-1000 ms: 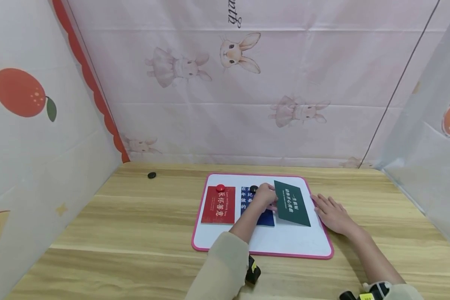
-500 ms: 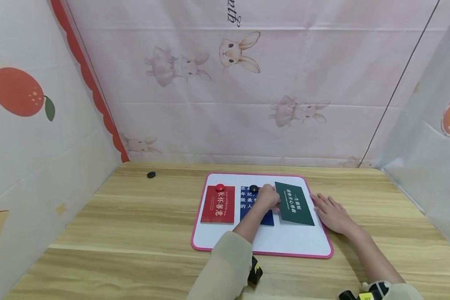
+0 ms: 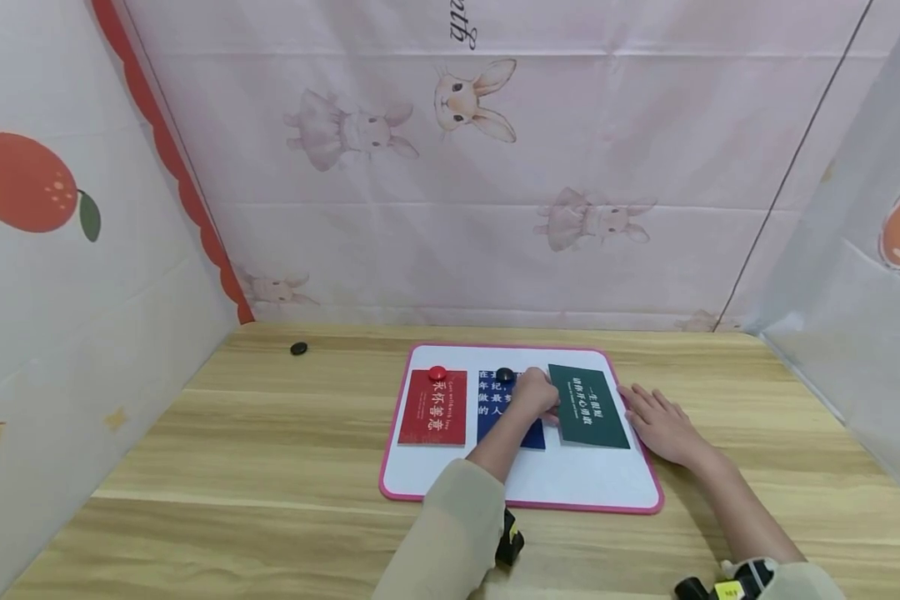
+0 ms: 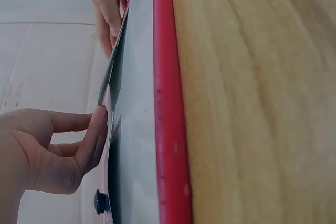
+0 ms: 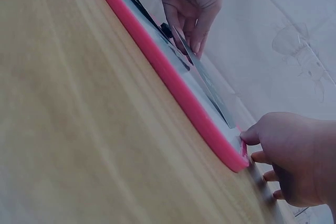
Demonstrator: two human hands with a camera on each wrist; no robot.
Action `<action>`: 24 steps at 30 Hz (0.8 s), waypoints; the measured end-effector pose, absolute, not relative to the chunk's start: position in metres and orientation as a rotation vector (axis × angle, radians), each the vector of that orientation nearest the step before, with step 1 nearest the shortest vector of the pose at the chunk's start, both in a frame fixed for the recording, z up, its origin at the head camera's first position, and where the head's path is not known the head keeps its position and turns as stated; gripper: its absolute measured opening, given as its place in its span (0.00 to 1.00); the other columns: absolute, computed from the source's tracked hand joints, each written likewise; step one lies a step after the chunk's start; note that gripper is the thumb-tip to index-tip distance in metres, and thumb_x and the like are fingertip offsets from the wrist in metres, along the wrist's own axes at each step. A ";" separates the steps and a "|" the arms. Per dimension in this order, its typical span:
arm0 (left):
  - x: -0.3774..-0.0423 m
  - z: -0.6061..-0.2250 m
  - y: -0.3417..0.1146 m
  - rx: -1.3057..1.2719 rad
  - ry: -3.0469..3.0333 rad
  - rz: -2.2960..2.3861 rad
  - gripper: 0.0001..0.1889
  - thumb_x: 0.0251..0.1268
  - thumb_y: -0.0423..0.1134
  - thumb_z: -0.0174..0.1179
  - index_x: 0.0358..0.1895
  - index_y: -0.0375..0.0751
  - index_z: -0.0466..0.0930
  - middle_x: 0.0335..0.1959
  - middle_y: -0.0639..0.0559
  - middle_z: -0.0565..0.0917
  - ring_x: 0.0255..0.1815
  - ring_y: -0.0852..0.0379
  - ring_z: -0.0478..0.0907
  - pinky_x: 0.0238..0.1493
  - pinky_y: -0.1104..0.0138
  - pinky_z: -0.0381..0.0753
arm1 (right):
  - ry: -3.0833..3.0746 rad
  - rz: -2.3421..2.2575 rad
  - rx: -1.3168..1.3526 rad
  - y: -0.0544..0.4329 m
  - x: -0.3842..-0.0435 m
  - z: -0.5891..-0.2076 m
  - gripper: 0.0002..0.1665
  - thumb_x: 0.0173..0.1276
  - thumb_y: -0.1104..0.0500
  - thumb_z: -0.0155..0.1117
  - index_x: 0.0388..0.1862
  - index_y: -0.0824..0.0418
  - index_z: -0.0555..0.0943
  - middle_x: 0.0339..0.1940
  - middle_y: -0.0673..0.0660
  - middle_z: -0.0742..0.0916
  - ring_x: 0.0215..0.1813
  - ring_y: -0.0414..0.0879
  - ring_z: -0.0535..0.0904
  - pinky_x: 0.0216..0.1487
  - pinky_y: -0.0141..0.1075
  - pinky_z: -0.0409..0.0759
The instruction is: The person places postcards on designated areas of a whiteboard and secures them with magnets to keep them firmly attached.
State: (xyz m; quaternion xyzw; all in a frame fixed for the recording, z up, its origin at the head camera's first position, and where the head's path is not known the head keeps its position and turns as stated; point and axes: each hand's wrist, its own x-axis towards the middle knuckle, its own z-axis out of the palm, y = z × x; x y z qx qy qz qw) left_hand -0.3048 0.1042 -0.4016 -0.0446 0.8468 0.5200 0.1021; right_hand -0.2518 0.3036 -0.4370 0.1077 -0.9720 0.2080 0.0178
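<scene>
My left hand (image 3: 534, 395) pinches the left edge of a green card (image 3: 588, 407) with white lettering, over the right part of a pink-rimmed whiteboard (image 3: 457, 479). In the right wrist view the card (image 5: 210, 87) is tilted, its left edge raised off the board. My right hand (image 3: 663, 425) rests at the board's right edge, fingers extended, the thumb right at the pink rim in the right wrist view. A blue card (image 3: 495, 408) under a black round magnet (image 3: 505, 375) is partly covered by my left hand. Left of it lies a red card (image 3: 433, 408) under a red magnet (image 3: 437, 372).
Another black round magnet (image 3: 298, 348) lies on the wooden table (image 3: 232, 467) at the far left. A printed pink cloth (image 3: 390, 258) hangs behind the table, and pale printed cloths stand at both sides.
My left hand has shifted slightly right with the green card, whose near edge swung right, so it stands straighter on the board. The right hand stays at the board's edge.
</scene>
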 end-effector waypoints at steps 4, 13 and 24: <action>-0.304 -0.402 0.103 -0.124 2.534 1.491 0.10 0.54 0.22 0.59 0.41 0.27 0.76 0.19 0.43 0.75 0.13 0.54 0.75 0.15 0.68 0.77 | -3.022 0.644 0.331 0.303 -0.252 -0.437 0.32 0.73 0.52 0.42 0.70 0.67 0.55 0.68 0.73 0.56 0.66 0.73 0.42 0.59 0.67 0.37; -0.303 -0.401 0.102 -0.119 2.569 1.446 0.12 0.53 0.22 0.59 0.42 0.28 0.76 0.18 0.44 0.74 0.11 0.56 0.74 0.16 0.69 0.77 | -3.021 0.654 0.326 0.303 -0.252 -0.437 0.32 0.73 0.52 0.43 0.70 0.67 0.56 0.68 0.73 0.56 0.66 0.73 0.42 0.59 0.66 0.36; -0.296 -0.400 0.102 -0.051 2.690 1.299 0.10 0.53 0.23 0.59 0.40 0.29 0.77 0.19 0.45 0.74 0.09 0.58 0.72 0.15 0.71 0.76 | -3.012 0.653 0.339 0.303 -0.251 -0.436 0.31 0.73 0.54 0.43 0.69 0.67 0.56 0.68 0.73 0.56 0.66 0.74 0.42 0.59 0.67 0.37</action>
